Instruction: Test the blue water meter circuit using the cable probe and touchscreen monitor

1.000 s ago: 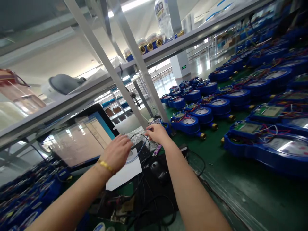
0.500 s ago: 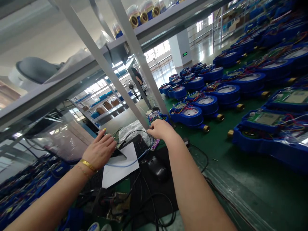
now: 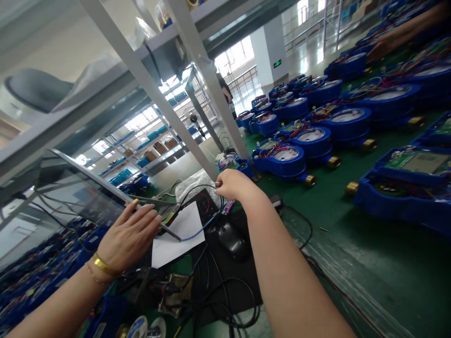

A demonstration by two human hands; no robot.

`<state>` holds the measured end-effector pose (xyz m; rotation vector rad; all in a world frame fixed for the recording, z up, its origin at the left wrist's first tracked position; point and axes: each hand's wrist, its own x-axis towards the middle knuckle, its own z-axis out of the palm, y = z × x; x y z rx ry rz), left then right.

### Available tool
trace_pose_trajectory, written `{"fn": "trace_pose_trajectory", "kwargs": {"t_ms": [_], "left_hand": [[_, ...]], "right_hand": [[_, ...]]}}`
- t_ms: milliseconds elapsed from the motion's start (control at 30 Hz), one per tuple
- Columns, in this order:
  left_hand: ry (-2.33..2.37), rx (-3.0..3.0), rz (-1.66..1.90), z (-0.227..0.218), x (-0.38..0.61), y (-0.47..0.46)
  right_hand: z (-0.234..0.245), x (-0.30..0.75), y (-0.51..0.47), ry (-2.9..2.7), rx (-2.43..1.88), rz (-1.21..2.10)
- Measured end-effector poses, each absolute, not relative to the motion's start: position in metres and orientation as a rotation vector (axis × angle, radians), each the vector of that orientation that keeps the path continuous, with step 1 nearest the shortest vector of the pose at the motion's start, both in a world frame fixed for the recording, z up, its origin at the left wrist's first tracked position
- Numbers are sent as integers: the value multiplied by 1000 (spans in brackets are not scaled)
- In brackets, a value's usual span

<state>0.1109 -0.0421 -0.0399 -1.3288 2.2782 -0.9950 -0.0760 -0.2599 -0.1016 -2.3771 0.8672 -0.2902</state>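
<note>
The left hand (image 3: 130, 230) is nearly flat, fingers stretched out along the edge of the monitor (image 3: 89, 188); whether it grips or only pushes, I cannot tell. The right hand (image 3: 217, 186) is closed in a pinch on a small item, mostly hidden, with a black cable (image 3: 192, 191) seeming to lead to it. To do this well, the left should press evenly and slowly, and the right leave the cable slack so nothing snags. Between the hands lies white paper (image 3: 179, 234); nearer than the right hand is a mouse (image 3: 232, 240) on the tabletop (image 3: 338, 263), with blue meters (image 3: 282, 159) beyond and to its right. Compared with a second ago, the monitor has swung nearly edge-on, the left hand has moved farther from the right, and a co-worker's hand (image 3: 382, 48) has appeared far right.
</note>
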Motion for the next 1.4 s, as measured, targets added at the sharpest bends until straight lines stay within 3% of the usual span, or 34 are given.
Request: {"fn": "trace_pose_trajectory", "kwargs": {"t_ms": [1067, 1400], "left_hand": [[2247, -1339, -1028, -37, 106, -31], [2036, -1519, -799, -45, 117, -82]], "right_hand": [[-102, -75, -258, 775, -2360, -276], [-95, -79, -248, 541, -2124, -73]]}}
